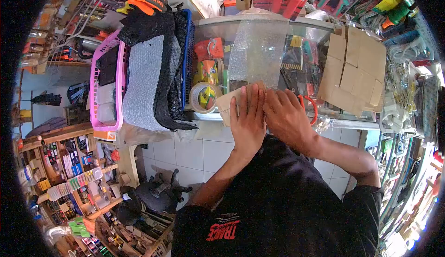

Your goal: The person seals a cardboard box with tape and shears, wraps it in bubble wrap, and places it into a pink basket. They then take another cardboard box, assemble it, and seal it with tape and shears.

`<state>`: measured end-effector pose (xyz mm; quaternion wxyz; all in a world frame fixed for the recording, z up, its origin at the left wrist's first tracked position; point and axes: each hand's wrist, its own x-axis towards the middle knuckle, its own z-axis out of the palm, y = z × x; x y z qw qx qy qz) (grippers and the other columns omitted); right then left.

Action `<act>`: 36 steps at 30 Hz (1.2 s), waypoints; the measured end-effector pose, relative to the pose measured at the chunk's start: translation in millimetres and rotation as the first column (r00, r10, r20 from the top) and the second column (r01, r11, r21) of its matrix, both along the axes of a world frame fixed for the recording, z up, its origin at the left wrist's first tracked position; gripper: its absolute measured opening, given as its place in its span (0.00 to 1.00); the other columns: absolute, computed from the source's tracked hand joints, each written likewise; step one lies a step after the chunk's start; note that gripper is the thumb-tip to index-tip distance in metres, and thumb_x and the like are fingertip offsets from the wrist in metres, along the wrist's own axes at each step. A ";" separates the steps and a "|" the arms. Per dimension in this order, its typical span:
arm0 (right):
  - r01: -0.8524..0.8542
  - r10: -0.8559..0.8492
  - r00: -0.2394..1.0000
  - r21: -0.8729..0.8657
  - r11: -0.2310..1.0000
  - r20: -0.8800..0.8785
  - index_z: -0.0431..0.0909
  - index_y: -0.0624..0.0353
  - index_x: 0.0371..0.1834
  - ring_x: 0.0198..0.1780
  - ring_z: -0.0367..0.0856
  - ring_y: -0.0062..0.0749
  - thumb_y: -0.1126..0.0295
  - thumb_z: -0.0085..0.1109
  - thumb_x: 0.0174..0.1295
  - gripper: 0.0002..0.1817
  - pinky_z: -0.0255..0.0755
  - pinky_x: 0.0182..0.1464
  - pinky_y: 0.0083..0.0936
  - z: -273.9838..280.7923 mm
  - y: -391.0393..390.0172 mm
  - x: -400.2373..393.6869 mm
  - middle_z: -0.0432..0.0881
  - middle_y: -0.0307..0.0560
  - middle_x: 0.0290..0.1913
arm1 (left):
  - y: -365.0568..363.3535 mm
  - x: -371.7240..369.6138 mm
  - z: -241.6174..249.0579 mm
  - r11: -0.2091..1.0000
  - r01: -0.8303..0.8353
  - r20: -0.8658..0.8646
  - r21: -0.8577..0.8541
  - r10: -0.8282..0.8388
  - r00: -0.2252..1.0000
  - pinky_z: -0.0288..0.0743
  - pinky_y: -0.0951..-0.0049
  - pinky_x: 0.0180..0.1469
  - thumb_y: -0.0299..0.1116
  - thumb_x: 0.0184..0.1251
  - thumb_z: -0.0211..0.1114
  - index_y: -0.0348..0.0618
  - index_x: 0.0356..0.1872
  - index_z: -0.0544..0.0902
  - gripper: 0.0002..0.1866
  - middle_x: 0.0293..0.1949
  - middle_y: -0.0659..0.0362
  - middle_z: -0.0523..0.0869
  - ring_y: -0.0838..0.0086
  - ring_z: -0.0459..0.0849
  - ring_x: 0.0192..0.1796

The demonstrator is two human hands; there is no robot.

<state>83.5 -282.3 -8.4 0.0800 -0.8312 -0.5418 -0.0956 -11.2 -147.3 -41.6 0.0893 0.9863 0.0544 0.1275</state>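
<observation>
My left hand [249, 120] lies flat with its fingers stretched over a small piece of brown cardboard [225, 105] at the front edge of the glass counter. Beside it, touching, my right hand [288, 118] has its fingers bent down at the cardboard's right side; its fingertips are partly hidden. Red-orange handles of what look like scissors [314, 111] show just right of my right hand. To the left stands a roll of tape [194, 100]. Behind my hands a sheet of clear bubble wrap [259, 44] lies on the counter.
Folded brown cardboard [359, 74] sits on the counter's right part. At left are a pink basket [121, 78], a blue basket [189, 48] and black and grey bubble wrap [143, 83]. A black stool [160, 192] stands on the tiled floor. Shelves of goods [69, 164] line the left.
</observation>
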 end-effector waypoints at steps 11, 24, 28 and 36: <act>0.010 -0.009 1.000 -0.098 0.995 0.013 0.81 0.61 0.48 0.59 0.77 0.43 0.53 0.66 0.64 0.21 0.72 0.63 0.43 15.5 3.8 1.9 0.78 0.52 0.54 | 15.4 -55.1 12.3 0.873 -0.051 0.403 -0.485 0.275 0.873 0.67 0.49 0.74 0.25 0.67 0.73 0.36 0.71 0.73 0.32 0.70 0.43 0.73 0.48 0.70 0.74; -0.035 0.035 0.999 -0.008 0.999 -0.005 0.80 0.59 0.49 0.58 0.79 0.45 0.58 0.65 0.64 0.18 0.74 0.62 0.42 6.6 2.6 5.0 0.79 0.54 0.57 | 42.9 -47.6 -9.4 -0.011 -0.149 -0.127 -0.989 0.592 0.796 0.79 0.76 0.41 0.30 0.74 0.73 0.39 0.53 0.83 0.12 0.47 0.60 0.88 0.82 0.82 0.44; -0.020 0.019 0.998 -0.008 1.000 -0.054 0.79 0.62 0.49 0.60 0.80 0.46 0.57 0.67 0.63 0.20 0.74 0.63 0.43 8.3 1.9 3.3 0.80 0.55 0.59 | 46.6 -43.2 -6.9 -0.073 -0.101 -0.125 -0.992 0.611 0.782 0.74 0.81 0.38 0.31 0.73 0.75 0.37 0.42 0.85 0.09 0.36 0.62 0.87 0.83 0.80 0.36; -0.017 0.019 0.997 0.025 1.000 -0.070 0.79 0.63 0.48 0.60 0.81 0.47 0.57 0.70 0.62 0.21 0.75 0.61 0.44 3.9 1.5 4.2 0.80 0.56 0.58 | 57.5 -47.9 -7.7 0.236 -0.176 -0.004 -0.956 0.588 0.809 0.73 0.80 0.37 0.33 0.77 0.72 0.36 0.35 0.83 0.12 0.30 0.64 0.85 0.86 0.79 0.31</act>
